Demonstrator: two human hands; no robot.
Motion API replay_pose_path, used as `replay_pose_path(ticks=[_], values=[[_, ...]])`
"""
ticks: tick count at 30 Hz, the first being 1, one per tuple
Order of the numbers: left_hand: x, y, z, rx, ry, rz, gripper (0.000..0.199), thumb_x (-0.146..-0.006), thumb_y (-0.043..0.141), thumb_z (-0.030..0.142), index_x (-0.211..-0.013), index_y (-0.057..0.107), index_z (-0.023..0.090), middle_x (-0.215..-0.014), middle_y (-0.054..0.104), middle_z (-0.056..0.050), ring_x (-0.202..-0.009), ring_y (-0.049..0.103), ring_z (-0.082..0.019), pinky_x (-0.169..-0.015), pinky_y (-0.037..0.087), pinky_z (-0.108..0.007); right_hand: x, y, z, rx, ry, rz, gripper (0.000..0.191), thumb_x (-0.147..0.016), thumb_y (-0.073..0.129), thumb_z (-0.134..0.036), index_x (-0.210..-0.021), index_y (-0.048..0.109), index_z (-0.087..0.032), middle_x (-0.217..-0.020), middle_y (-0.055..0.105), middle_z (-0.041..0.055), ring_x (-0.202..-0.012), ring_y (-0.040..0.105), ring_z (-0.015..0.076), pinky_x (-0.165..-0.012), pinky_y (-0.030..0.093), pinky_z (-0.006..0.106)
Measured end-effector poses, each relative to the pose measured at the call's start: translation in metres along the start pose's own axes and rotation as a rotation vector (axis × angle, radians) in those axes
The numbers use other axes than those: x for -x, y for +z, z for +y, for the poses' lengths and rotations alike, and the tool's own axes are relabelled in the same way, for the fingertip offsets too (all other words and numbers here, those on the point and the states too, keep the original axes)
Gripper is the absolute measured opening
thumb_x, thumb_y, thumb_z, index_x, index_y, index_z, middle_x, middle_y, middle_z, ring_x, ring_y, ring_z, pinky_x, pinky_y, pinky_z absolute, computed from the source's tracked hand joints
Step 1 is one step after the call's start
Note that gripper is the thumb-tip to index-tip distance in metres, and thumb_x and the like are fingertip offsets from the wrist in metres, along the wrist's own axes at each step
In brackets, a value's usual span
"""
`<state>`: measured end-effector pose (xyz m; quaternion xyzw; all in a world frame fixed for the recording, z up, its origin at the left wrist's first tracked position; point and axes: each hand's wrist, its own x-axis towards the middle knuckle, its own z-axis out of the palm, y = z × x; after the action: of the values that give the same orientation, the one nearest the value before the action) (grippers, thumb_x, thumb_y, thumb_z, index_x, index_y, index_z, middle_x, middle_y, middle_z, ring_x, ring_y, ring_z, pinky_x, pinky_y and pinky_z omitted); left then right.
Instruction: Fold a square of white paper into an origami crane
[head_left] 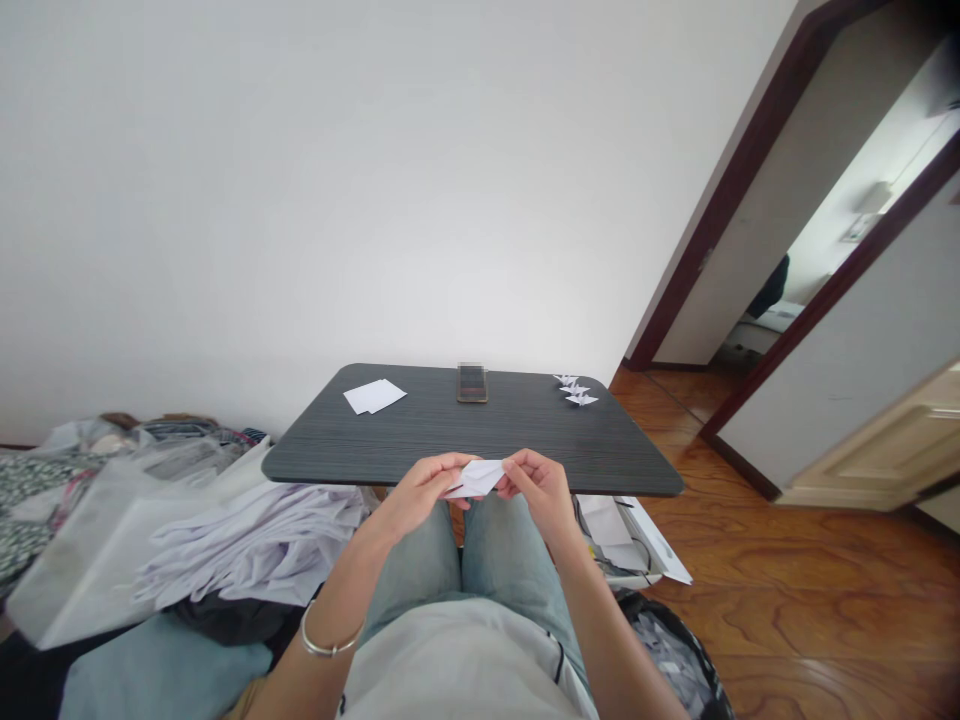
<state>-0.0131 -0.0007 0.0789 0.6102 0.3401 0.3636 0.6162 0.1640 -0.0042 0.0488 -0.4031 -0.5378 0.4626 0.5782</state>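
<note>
A folded piece of white paper (478,479) is held between both hands at the front edge of the dark table (420,430). My left hand (421,492) pinches its left end, and my right hand (537,482) has thumb and fingers closed on its right end. At the table's back left lie overlapping white paper sheets (374,396). Small folded white paper figures (576,390) stand in a row at the back right.
A phone (472,384) lies at the table's back centre, by the wall. Piled clothes (255,540) are at the left. Below the table's right side are a white box (615,535) and a black bag (675,655) with paper scraps. A doorway stands at the right.
</note>
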Motion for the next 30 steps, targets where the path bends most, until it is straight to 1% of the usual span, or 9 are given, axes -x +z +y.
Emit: replay_pose_path(ticks=[2, 5, 9, 13, 16, 18, 22, 27, 30], values=[[-0.002, 0.001, -0.002, -0.012, 0.000, 0.035, 0.034, -0.077, 0.054, 0.036, -0.100, 0.062, 0.011, -0.089, 0.066, -0.009, -0.080, 0.060, -0.018, -0.064, 0.048, -0.026, 0.001, 0.002, -0.002, 0.014, -0.011, 0.001, 0.024, -0.074, 0.062, -0.038, -0.065, 0.059, -0.016, -0.053, 0.063, 0.0002, -0.044, 0.055, 0.0096, -0.046, 0.046, 0.020], [-0.005, 0.001, -0.007, -0.055, -0.006, 0.060, 0.032, -0.072, 0.061, 0.038, -0.087, 0.062, 0.010, -0.077, 0.066, -0.006, -0.068, 0.059, -0.015, -0.059, 0.046, -0.023, 0.002, 0.005, -0.004, 0.015, -0.018, -0.005, 0.025, -0.074, 0.061, -0.039, -0.065, 0.058, -0.016, -0.054, 0.063, 0.0004, -0.045, 0.056, 0.0101, -0.047, 0.047, 0.021], [-0.009, 0.003, -0.012, -0.111, 0.016, 0.137, 0.027, -0.071, 0.061, 0.038, -0.074, 0.058, 0.011, -0.064, 0.062, -0.002, -0.057, 0.055, -0.012, -0.054, 0.043, -0.022, 0.002, 0.007, -0.002, 0.044, 0.010, -0.060, 0.021, -0.073, 0.062, -0.037, -0.068, 0.058, -0.016, -0.055, 0.063, -0.0001, -0.046, 0.057, 0.0106, -0.047, 0.047, 0.020], [-0.008, 0.005, -0.009, -0.258, 0.048, 0.165, 0.025, -0.072, 0.059, 0.036, -0.069, 0.059, 0.011, -0.059, 0.060, -0.001, -0.054, 0.052, -0.012, -0.052, 0.039, -0.021, 0.000, 0.008, 0.002, 0.131, 0.023, -0.122, 0.017, -0.071, 0.064, -0.033, -0.068, 0.059, -0.017, -0.052, 0.061, -0.0010, -0.046, 0.057, 0.0123, -0.045, 0.046, 0.021], [-0.006, 0.006, -0.007, -0.370, 0.069, 0.173, 0.023, -0.073, 0.056, 0.034, -0.068, 0.060, 0.012, -0.057, 0.059, 0.000, -0.052, 0.050, -0.011, -0.050, 0.035, -0.020, 0.000, 0.009, 0.002, 0.166, 0.015, -0.141, 0.016, -0.072, 0.063, -0.031, -0.065, 0.059, -0.017, -0.050, 0.061, -0.0015, -0.045, 0.058, 0.0127, -0.044, 0.045, 0.021], [-0.005, 0.005, -0.006, -0.401, 0.075, 0.166, 0.023, -0.074, 0.055, 0.033, -0.068, 0.060, 0.012, -0.057, 0.058, 0.001, -0.051, 0.048, -0.010, -0.049, 0.033, -0.020, 0.001, 0.008, 0.000, 0.171, 0.011, -0.154, 0.016, -0.072, 0.062, -0.030, -0.064, 0.060, -0.017, -0.049, 0.061, -0.0015, -0.044, 0.058, 0.0126, -0.044, 0.045, 0.021], [-0.005, 0.002, -0.005, -0.361, 0.049, 0.142, 0.023, -0.073, 0.056, 0.034, -0.069, 0.058, 0.011, -0.057, 0.057, 0.000, -0.051, 0.047, -0.010, -0.049, 0.032, -0.020, 0.001, 0.004, -0.004, 0.142, 0.039, -0.184, 0.017, -0.073, 0.061, -0.030, -0.064, 0.060, -0.016, -0.051, 0.063, -0.0004, -0.045, 0.059, 0.0118, -0.046, 0.048, 0.021], [-0.005, -0.002, -0.006, -0.271, 0.033, 0.125, 0.026, -0.070, 0.060, 0.036, -0.068, 0.058, 0.010, -0.056, 0.057, 0.000, -0.050, 0.047, -0.009, -0.049, 0.033, -0.019, 0.000, -0.004, -0.006, 0.133, 0.026, -0.159, 0.022, -0.073, 0.062, -0.034, -0.063, 0.059, -0.015, -0.053, 0.063, 0.0005, -0.045, 0.059, 0.0111, -0.047, 0.049, 0.021], [-0.005, -0.001, -0.005, -0.226, 0.030, 0.120, 0.027, -0.070, 0.061, 0.038, -0.067, 0.057, 0.011, -0.056, 0.057, 0.001, -0.050, 0.047, -0.009, -0.050, 0.034, -0.019, 0.000, -0.004, -0.006, 0.130, 0.017, -0.160, 0.023, -0.073, 0.062, -0.036, -0.064, 0.059, -0.015, -0.054, 0.064, 0.0010, -0.046, 0.059, 0.0112, -0.047, 0.050, 0.021]])
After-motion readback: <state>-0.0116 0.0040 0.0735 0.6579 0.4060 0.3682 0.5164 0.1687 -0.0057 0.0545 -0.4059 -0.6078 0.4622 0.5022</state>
